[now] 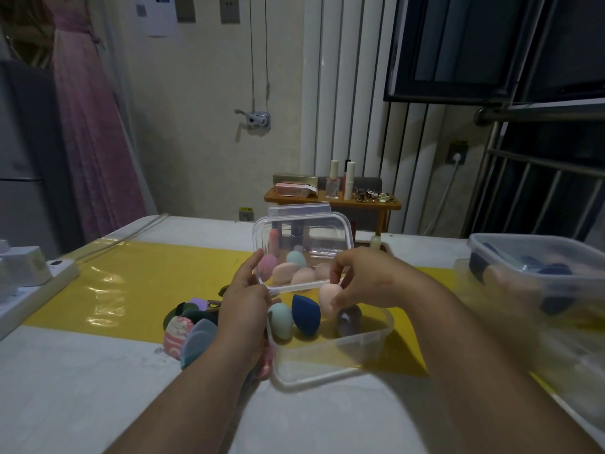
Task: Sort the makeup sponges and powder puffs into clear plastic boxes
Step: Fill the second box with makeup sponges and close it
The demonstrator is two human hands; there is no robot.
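**A:** What are the hands doing?

**B:** The left hand (244, 299) grips the lower left corner of a small clear box (304, 231). It is thin, rigid plastic with rounded corners, held tilted up at mid-frame. The right hand (363, 280) pinches a peach sponge (329, 298), smooth and egg-shaped, between thumb and fingertips right at that box's lower edge.

**A:** Anything inside it?

**B:** Matte pastel sponges (284, 271) in pink, mint and peach show through the wall. The plastic blurs them, so I cannot count them for certain.

**A:** And beneath?

**B:** An open box (330, 348) of cloudy clear plastic sits on the worktop (82, 388) just below the hands. Along its far wall lie a rounded mint sponge (281, 321), a navy sponge (306, 314) shaped like a teardrop, and a grey-purple sponge (348, 319).

**A:** The puffs?

**B:** The puffs (193, 335) are heaped left of the open box, beside the left wrist. They are flat teardrop pads, grey-blue in front, with one marbled pink and dark green and lilac ones behind.

**A:** What else?

**B:** A glossy yellow strip (131, 276) crosses the white worktop. At the right edge of the frame a blurred clear tub (537, 253) holds dark blue pieces.
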